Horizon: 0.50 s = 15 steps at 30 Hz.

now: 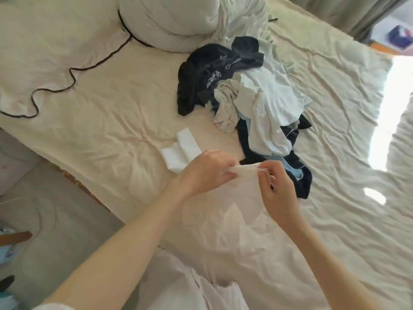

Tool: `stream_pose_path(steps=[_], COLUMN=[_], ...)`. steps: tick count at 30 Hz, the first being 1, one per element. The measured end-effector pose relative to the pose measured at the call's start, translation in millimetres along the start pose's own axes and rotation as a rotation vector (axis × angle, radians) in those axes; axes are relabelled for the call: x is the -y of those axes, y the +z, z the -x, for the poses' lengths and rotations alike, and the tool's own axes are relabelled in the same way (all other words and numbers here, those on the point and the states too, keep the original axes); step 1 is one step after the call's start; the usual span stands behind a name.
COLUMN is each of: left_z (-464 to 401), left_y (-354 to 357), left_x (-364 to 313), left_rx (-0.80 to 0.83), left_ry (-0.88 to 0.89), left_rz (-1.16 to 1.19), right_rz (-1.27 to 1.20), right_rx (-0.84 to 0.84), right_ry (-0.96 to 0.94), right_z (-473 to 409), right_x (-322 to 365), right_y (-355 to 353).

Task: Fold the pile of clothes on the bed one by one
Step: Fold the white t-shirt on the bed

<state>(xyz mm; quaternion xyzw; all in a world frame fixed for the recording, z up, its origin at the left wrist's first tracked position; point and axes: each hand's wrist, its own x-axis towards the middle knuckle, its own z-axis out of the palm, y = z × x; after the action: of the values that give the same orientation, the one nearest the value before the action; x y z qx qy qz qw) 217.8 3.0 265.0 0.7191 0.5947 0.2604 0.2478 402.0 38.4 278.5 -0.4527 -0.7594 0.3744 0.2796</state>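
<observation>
Your left hand (207,171) and right hand (276,186) are both raised over the near part of the bed (107,121), close together, with a thin white garment (237,191) stretched between them. Left hand: fingers curled, pinching the garment's upper edge from the left side. Right hand: thumb and fingertips pinched on the same edge from the right. The cloth spans the short gap between the two grips and hangs down below both hands toward you (it is pale enough that its lower outline blurs into the sheet, so its full shape cannot be told). A small reddish mark shows on it just under your left hand.

The pile of clothes (252,104) lies beyond your hands, toward the middle of the bed: a black printed piece at the far left of the heap, white and light blue pieces on top, dark fabric with a frayed blue edge trailing toward your right hand. A folded white item (181,151) sits flat on the sheet just beyond and left of your left hand, apart from the pile. A rolled white duvet (178,21) lies at the far end, and a dark cable (73,74) runs across the sheet at left.
</observation>
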Motion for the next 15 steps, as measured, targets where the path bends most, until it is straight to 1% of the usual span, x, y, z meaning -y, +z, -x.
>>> stream_pose_path(steps=[2, 4, 7, 9, 11, 13, 15], left_z=[12, 23, 39, 50, 63, 75, 82], left_y=[-13, -26, -50, -70, -91, -106, -117], left_x=[-24, -45, -67, -76, -81, -83, -83], left_rx=[-0.03, -0.028, -0.086, -0.107, -0.084, -0.058, -0.101], left_ry=[-0.013, -0.073, -0.199, -0.227, -0.238, -0.252, -0.272], left_rz=[0.056, 0.143, 0.304, 0.363, 0.415, 0.414, 0.318], right_rz=[-0.087, -0.127, -0.167, -0.178, -0.194, -0.203, -0.215], right_rx=[-0.01, 0.008, 0.038, 0.055, 0.061, 0.086, 0.117], right_ry=[0.051, 0.044, 0.011, -0.027, -0.072, -0.116, -0.158], right_z=[8, 9, 2, -4, -9, -12, -16], right_x=[9, 21, 49, 70, 89, 108, 126], right_y=[-14, -23, -26, -26, -27, -30, -33])
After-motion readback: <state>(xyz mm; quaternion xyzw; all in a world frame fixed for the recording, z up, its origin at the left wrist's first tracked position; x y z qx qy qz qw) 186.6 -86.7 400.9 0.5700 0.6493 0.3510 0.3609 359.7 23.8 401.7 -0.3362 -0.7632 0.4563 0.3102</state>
